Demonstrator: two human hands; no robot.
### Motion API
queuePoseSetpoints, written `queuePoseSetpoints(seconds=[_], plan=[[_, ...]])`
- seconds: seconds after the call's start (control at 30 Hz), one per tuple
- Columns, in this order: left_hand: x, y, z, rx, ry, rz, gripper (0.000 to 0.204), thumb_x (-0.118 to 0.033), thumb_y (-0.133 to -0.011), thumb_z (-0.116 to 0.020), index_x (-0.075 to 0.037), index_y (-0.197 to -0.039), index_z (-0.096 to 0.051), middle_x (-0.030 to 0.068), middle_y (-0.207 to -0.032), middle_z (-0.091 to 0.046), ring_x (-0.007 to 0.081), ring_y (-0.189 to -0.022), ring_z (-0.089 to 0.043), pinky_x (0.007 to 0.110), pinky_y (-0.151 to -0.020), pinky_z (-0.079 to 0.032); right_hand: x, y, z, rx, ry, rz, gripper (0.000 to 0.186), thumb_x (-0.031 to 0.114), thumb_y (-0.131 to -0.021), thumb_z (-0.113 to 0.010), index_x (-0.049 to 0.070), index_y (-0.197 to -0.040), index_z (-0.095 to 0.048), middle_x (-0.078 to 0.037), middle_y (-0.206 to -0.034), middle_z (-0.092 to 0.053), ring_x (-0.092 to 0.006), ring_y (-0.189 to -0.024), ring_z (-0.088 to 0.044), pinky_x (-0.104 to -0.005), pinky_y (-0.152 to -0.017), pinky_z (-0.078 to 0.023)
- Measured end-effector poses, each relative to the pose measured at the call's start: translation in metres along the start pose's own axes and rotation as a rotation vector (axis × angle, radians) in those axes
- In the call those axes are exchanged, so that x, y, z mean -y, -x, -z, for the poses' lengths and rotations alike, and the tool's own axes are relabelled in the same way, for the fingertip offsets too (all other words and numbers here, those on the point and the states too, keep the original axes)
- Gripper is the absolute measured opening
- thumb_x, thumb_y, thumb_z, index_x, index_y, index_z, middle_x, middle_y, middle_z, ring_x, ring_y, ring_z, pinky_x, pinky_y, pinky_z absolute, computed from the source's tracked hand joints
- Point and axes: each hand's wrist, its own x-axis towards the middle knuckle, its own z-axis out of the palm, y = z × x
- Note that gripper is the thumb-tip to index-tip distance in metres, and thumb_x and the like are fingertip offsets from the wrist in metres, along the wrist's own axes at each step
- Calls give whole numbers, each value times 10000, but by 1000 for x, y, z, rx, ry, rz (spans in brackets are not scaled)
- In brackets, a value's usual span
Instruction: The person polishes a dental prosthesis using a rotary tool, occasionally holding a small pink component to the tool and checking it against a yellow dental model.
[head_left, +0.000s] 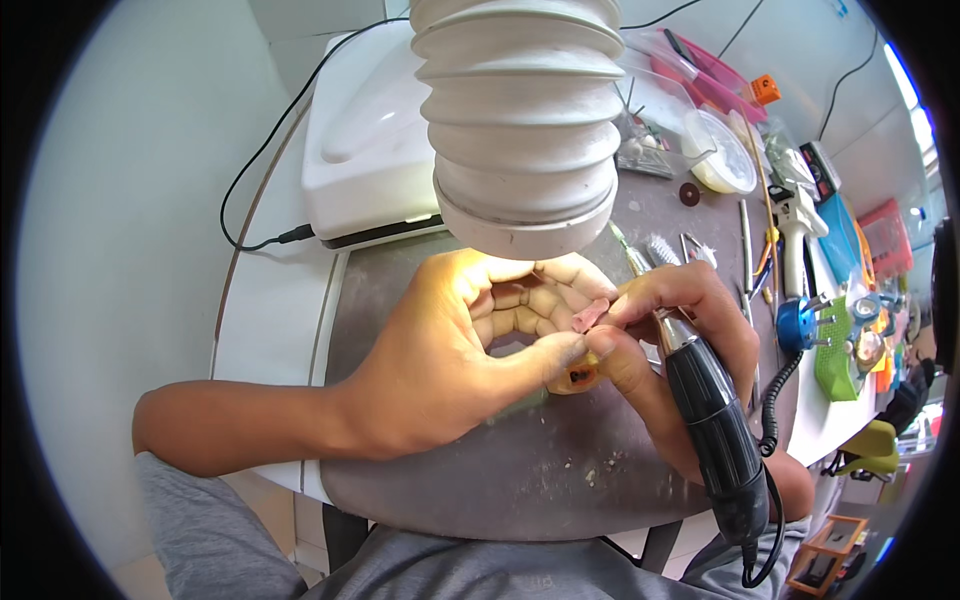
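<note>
My left hand (pixel 455 370) is curled, its thumb and fingertips closed around a small pink piece (pixel 590 314) near the centre. My right hand (pixel 690 320) holds a black rotary handpiece (pixel 712 430) with a metal nose, its cord hanging downward; the thumb and forefinger of this hand meet at the pink piece as well. Below them a yellowish object (pixel 572 376) with dark spots is partly hidden by my fingers. Directly above hangs a white corrugated suction hose (pixel 520 120), its rim close over my fingers.
A white machine (pixel 362 140) stands back left on the grey mat (pixel 430 500). Toward the right are a pink tray (pixel 700 70), a round tub (pixel 722 150), several slim tools, a blue bur stand (pixel 797 322), a green basket (pixel 835 370) and, beyond the bench, an olive chair (pixel 870 445).
</note>
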Motion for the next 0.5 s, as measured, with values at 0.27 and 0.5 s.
queuePoseSetpoints(seconds=[0.27,0.5], plan=[[-3,0,-6,-136,-112,-3,293,42,-842,-638,56,-1122,-554,86,-1016,-605,141,-976,-613,267,-894,-504,-13,-5,0,-65,189,139,170,-55,-731,-696,10,-861,-609,-58,-772,-631,-133,-646,-610,-256,-575,-471],[6,-2,-5,-217,-44,-4,273,63,-851,-612,49,-1119,-560,63,-1006,-608,150,-1004,-609,271,-898,-501,-17,6,19,107,263,263,497,469,-856,-626,39,-1105,-611,-127,-853,-568,-199,-738,-562,-299,-651,-438]])
